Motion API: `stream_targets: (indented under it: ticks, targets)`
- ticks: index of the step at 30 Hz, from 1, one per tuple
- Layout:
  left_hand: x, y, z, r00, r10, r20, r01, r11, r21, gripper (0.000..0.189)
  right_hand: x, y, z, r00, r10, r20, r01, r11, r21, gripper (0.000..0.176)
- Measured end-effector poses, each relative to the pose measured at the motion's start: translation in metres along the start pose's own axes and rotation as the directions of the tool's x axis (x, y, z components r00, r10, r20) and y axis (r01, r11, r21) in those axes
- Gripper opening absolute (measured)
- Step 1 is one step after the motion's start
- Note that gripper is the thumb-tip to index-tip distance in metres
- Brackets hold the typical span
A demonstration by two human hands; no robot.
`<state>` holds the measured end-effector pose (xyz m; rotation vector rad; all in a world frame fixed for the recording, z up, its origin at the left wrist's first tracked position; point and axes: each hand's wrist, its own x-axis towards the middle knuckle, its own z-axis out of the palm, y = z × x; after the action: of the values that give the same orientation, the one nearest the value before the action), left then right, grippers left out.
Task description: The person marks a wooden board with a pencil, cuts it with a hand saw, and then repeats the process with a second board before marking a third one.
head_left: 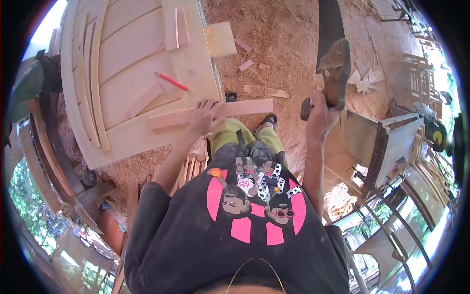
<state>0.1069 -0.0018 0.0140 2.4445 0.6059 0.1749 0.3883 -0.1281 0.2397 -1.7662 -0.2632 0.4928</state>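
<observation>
My left hand (205, 115) lies across a flat wooden strip (249, 106), with its fingers over the far edge, and holds it down on a large pale wooden panel (134, 41). One end of the strip sticks out past the panel's right edge. Raised off to the right, my right hand (321, 113) is closed round the wooden handle of a handsaw (338, 68). The saw's dark blade (331, 24) points away from me, apart from the strip. A red pencil (171, 81) and a short wood piece (146, 99) lie on the panel near my left hand.
Long thin slats (93, 93) rest along the panel's left side. Offcuts (242, 44) and sawdust cover the ground (279, 44). A wooden cabinet-like piece (387, 147) stands at the right, and curved timber (46, 142) is at the left.
</observation>
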Motion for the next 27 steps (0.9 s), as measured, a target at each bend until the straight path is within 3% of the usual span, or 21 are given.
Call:
stream_targets:
  ticks: [2, 4, 6, 8, 10, 12, 13, 15, 22, 27]
  targets:
    - [0.016, 0.010, 0.007, 1.000, 0.014, -0.018, -0.014, 1.000, -0.025, 0.062, 0.000, 0.003, -0.011, 0.987, -0.043, -0.154, 0.037, 0.998, -0.043, 0.006]
    - [0.024, 0.019, 0.015, 0.999, -0.001, -0.041, -0.003, 0.995, -0.096, 0.064, -0.012, 0.017, -0.025, 0.985, -0.056, -0.164, 0.033, 0.990, -0.134, 0.009]
    - [0.028, 0.022, 0.023, 1.000, -0.013, -0.024, 0.010, 0.993, -0.117, 0.064, -0.025, 0.043, -0.040, 0.987, -0.021, -0.159, 0.027, 0.999, 0.037, 0.006]
    - [0.029, 0.026, 0.020, 0.999, -0.035, -0.015, 0.033, 0.990, -0.140, 0.065, -0.048, 0.040, -0.042, 0.988, -0.011, -0.155, 0.016, 0.999, 0.030, 0.005]
    - [0.026, 0.034, 0.006, 0.992, -0.068, -0.103, 0.069, 0.997, 0.014, 0.068, -0.063, 0.034, -0.038, 0.989, 0.001, -0.145, 0.002, 1.000, 0.021, 0.005]
    - [0.018, 0.021, 0.008, 0.992, -0.104, -0.069, 0.107, 0.993, 0.040, 0.069, -0.070, 0.031, -0.037, 0.988, 0.020, -0.155, -0.004, 0.995, 0.103, 0.025]
    - [0.015, 0.016, 0.010, 0.991, -0.130, -0.035, 0.133, 0.989, 0.069, 0.069, -0.074, 0.034, -0.040, 0.988, 0.022, -0.154, -0.006, 0.995, 0.101, 0.025]
    - [0.017, 0.013, 0.015, 0.991, -0.121, -0.049, 0.123, 0.991, 0.049, 0.068, -0.085, 0.042, -0.047, 0.983, 0.156, -0.096, -0.156, 0.988, 0.010, 0.024]
    - [0.017, 0.019, 0.022, 0.991, -0.060, -0.124, 0.058, 0.998, -0.014, 0.062, -0.151, 0.053, -0.054, 0.979, 0.202, -0.005, -0.202, 0.979, -0.002, 0.037]
    - [0.016, 0.036, 0.022, 0.986, -0.091, -0.138, 0.094, 0.995, 0.019, 0.058, -0.195, 0.062, -0.083, 0.956, 0.251, 0.149, -0.232, 0.964, -0.133, 0.047]
